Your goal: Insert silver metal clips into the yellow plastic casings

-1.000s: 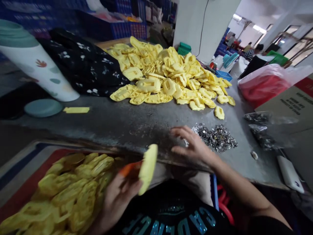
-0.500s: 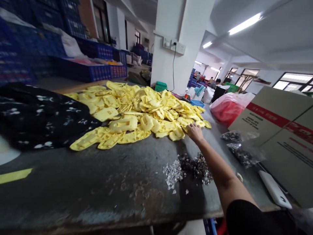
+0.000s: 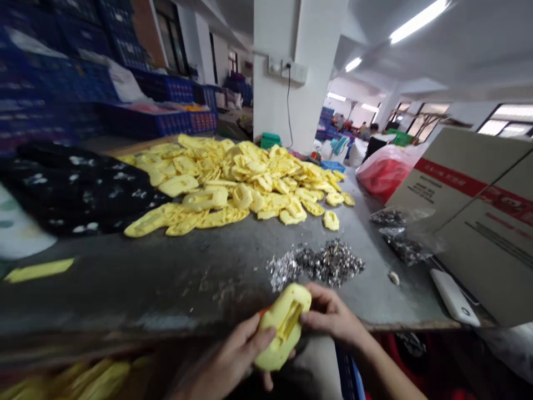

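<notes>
My left hand (image 3: 235, 353) is closed around the lower left side of a yellow plastic shell (image 3: 281, 311) with a long opening in its middle. At its upper right edge my right hand (image 3: 333, 316) grips the same shell between thumb and fingers. A bit of orange (image 3: 263, 312) shows behind the shell; what it is stays hidden. Just beyond the hands lies a heap of small clear and dark shiny pieces (image 3: 339, 261). Farther back spreads a big pile of similar yellow shells (image 3: 208, 197), with one single shell (image 3: 331, 220) lying apart at its right front.
A black patterned cloth (image 3: 91, 194) lies left of the pile, with a yellow strip (image 3: 39, 270) nearer. On the right are bags of dark pieces (image 3: 403, 244), a white device (image 3: 453, 297) and a large carton (image 3: 466, 205). A pillar (image 3: 295, 105) rises behind.
My right hand has drawn back from the pile's right edge to the table's front edge. Both hands are now on a yellow shell; my left hand has come into view.
</notes>
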Demonstrator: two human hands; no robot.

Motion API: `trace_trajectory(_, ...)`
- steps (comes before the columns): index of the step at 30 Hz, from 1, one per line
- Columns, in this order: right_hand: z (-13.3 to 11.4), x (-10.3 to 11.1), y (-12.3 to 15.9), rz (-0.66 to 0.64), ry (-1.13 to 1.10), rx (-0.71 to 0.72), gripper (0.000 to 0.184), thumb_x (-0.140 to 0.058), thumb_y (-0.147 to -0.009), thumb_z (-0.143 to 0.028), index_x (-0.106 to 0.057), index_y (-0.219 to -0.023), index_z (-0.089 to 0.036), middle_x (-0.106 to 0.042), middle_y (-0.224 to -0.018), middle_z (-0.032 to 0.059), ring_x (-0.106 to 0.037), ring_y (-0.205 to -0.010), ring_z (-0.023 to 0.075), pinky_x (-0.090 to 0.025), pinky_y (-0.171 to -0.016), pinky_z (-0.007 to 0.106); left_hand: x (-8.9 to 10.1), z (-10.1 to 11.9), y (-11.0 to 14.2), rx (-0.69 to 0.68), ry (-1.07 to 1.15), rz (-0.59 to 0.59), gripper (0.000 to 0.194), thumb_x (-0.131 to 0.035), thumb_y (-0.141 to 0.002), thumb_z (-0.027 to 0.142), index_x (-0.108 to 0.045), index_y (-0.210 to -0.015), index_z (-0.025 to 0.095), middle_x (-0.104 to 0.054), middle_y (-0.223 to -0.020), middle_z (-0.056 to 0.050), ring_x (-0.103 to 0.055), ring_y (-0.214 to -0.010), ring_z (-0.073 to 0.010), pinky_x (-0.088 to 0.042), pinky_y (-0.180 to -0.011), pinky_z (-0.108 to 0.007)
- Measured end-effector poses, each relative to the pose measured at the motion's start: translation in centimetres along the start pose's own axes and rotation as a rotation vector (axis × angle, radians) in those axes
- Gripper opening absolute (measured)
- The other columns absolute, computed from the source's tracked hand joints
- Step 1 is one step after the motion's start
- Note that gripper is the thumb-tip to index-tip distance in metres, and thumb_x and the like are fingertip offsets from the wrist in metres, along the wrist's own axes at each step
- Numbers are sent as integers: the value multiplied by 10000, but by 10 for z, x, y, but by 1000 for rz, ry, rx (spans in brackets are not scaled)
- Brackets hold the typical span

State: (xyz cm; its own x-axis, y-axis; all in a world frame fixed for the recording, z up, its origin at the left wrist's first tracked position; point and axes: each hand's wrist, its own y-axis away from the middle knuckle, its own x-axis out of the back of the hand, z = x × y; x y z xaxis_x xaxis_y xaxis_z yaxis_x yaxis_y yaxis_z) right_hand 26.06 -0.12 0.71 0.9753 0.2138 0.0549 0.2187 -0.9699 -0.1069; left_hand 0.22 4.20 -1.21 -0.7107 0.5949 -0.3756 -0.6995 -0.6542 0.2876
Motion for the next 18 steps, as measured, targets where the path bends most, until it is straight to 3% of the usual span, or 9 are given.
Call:
trace_trajectory(2, 1, 4, 16, 67, -94, -25, 621, -960, -939, -724, -807, -1359, -293, -873, -1176, 47, -816, -1020, 201, -680, -901, 314, -18, 3, 5, -33, 35, -52, 694, -879, -1012, 751, -831, -1383, 166, -915, -1147, -198, -928, -963, -346, -665, -538, -255)
trace_trajectory(4, 6, 10, 26, 98, -169, -83, 565, -989, -956, -607, -802, -1394, -303, -868, -1245, 51, -809, -1052, 187, -684, -917, 311, -24, 6, 8, -8, 114, -109, 720, -919, -994, 693, -797, -1422, 127, -907, -1156, -220, -922, -898, -342, -666, -508, -268)
trace_trajectory(7, 16, 14, 33, 92, -245, -152, 544, -1006, -954, -524, -820, -1411, -294, -862, -1173, 26, -787, -944, 155, -679, -828, 277, -17, 2, 9, 86, 228, -155, 740, -839, -1052, 690, -769, -1485, 93, -895, -1242, -256, -926, -963, -371, -704, -532, -310)
trace_trajectory(12, 15, 11, 37, 61, -175, -44, 510, -944, -1029, -518, -820, -1452, -262, -867, -1040, 9, -773, -767, 123, -660, -690, 239, -12, -4, 12, 172, 400, -277, 717, -640, -1158, 706, -744, -1551, 116, -905, -1283, -244, -934, -1030, -379, -725, -569, -308)
trace_trajectory(18, 8, 4, 39, 9, -86, -28, 493, -873, -1097, -532, -790, -1494, -252, -875, -1067, 15, -790, -806, 126, -656, -723, 242, -12, 1, 10, 236, 404, -342, 1012, -793, -1022, 758, -533, -1808, 175, -894, -1317, -247, -936, -986, -395, -680, -503, -283)
